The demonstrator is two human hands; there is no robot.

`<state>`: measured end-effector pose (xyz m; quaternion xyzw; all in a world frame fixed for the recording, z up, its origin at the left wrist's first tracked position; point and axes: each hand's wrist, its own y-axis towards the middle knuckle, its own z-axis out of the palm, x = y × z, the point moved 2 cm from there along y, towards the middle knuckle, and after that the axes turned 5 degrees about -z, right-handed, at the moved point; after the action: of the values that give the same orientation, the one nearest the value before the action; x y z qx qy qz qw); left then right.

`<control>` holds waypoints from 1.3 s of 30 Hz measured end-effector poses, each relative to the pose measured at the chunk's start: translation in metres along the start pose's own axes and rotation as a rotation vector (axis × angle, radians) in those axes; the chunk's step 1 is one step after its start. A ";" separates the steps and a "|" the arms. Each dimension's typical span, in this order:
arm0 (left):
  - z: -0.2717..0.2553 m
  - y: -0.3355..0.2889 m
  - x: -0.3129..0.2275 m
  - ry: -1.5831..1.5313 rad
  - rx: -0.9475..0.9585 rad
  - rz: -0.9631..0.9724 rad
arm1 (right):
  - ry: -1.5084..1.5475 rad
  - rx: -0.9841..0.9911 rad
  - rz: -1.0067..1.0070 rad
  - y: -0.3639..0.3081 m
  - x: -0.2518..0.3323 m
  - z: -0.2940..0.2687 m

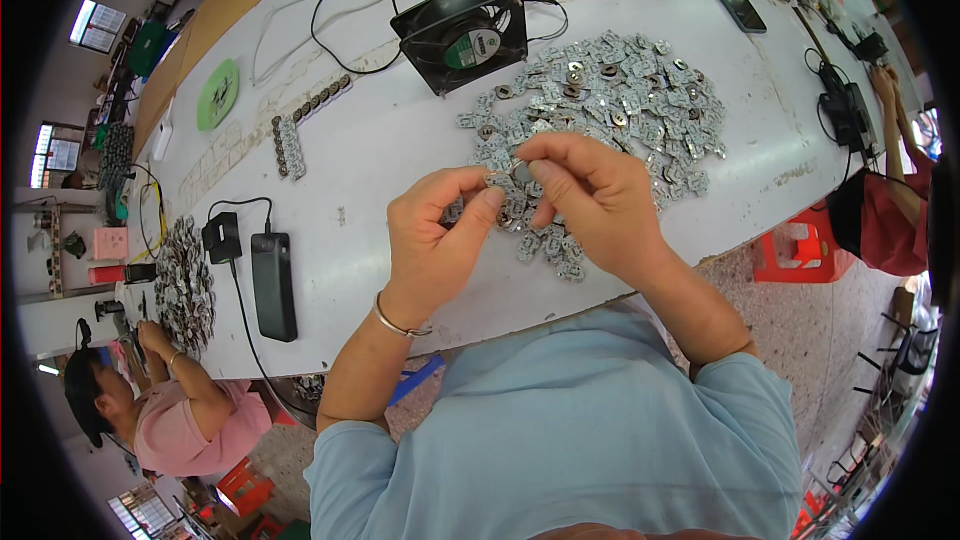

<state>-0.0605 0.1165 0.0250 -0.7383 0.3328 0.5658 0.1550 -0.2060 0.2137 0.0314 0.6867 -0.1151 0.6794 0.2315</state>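
Left hand (430, 230) and right hand (602, 202) side by side at the metal pile (640, 90)

Here's the right, thumb and forefinger pinching a small round grey disc (522, 173)! Just beside it, the left's thumb and forefinger draw near each other, anything between too small to tell. Beyond them stands a black fan (460, 35); over on the left, a person in pink (190, 428) sits beside another heap (184, 285).

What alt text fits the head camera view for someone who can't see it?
A person's right hand pinches a small grey disc beside the left hand, over a heap of small metal parts on a white table. A black axial fan stands beyond; a pink-shirted co-worker is at left.
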 end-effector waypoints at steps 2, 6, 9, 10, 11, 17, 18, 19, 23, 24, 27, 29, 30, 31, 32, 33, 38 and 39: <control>0.002 0.001 0.002 -0.028 0.015 0.028 | -0.027 0.049 -0.004 -0.003 -0.005 0.005; 0.002 0.001 -0.004 0.024 0.017 0.011 | -0.004 -0.014 -0.072 -0.003 -0.005 0.006; 0.002 0.000 -0.004 0.016 -0.001 -0.010 | 0.007 -0.022 -0.016 -0.001 -0.002 0.003; 0.001 0.001 -0.003 0.008 -0.004 -0.023 | -0.013 -0.006 -0.024 -0.003 -0.003 0.004; 0.001 0.001 -0.002 -0.001 -0.007 -0.036 | -0.034 0.009 -0.032 -0.003 -0.004 0.005; 0.004 0.003 -0.002 0.030 -0.022 0.047 | -0.053 0.026 -0.056 -0.003 -0.005 0.009; 0.006 0.003 -0.002 0.029 -0.021 0.047 | -0.054 0.025 -0.055 -0.003 -0.008 0.010; 0.007 0.003 -0.003 0.040 -0.037 0.047 | -0.070 -0.002 -0.077 -0.004 -0.012 0.012; 0.005 0.007 -0.002 0.111 -0.081 0.072 | -0.131 0.036 -0.045 -0.001 -0.018 0.010; 0.005 0.007 -0.001 0.110 -0.083 0.071 | -0.131 0.038 -0.044 0.001 -0.016 0.008; 0.005 0.006 0.001 0.062 -0.054 0.093 | 0.081 0.039 0.219 0.005 -0.015 0.000; 0.004 0.004 0.004 0.032 -0.103 0.047 | -0.005 0.094 0.180 0.008 -0.016 -0.002; 0.004 0.005 0.004 0.029 -0.101 0.047 | -0.007 0.092 0.181 0.006 -0.016 -0.001; 0.004 0.006 0.006 -0.014 -0.106 -0.022 | 0.029 0.081 0.176 0.004 -0.016 0.002; 0.004 0.007 0.007 -0.058 -0.111 -0.091 | 0.066 0.070 0.171 0.003 -0.015 0.004; 0.004 0.008 0.009 -0.057 -0.113 -0.092 | 0.067 0.071 0.172 0.004 -0.015 0.005; 0.003 0.009 0.011 -0.045 -0.074 -0.006 | 0.021 0.086 0.125 0.011 -0.009 0.004; 0.003 0.008 0.012 -0.046 -0.074 -0.007 | 0.020 0.086 0.126 0.011 -0.011 0.005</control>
<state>-0.0669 0.1089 0.0142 -0.7315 0.3053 0.5940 0.1375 -0.2077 0.2004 0.0229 0.6806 -0.1265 0.7038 0.1596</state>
